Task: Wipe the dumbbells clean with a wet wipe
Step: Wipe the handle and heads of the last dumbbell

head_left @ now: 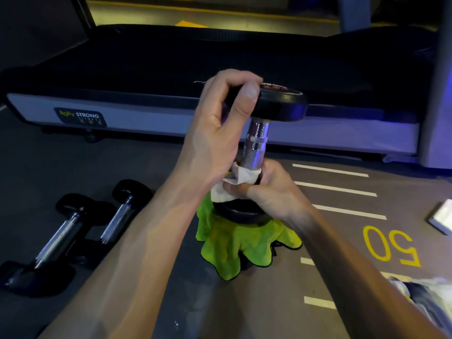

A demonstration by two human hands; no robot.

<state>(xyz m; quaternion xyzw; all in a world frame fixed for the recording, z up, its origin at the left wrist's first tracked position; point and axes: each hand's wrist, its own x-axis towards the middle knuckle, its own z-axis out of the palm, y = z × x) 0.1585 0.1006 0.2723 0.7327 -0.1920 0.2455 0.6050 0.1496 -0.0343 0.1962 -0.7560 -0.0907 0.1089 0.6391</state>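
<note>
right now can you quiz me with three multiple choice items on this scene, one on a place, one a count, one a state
1. The upright dumbbell stands on:
A. green cloth
B. treadmill
C. bare floor

2. Dumbbells lying on the floor at left:
A. none
B. two
C. five

3. The right hand is:
A. idle
B. holding the white wipe at the handle's base
C. lifting the cloth

Answers:
1 A, its lower head sits on the cloth.
2 B, two lie side by side.
3 B, fingers curl round the wipe; the left hand grips the top head.
</note>
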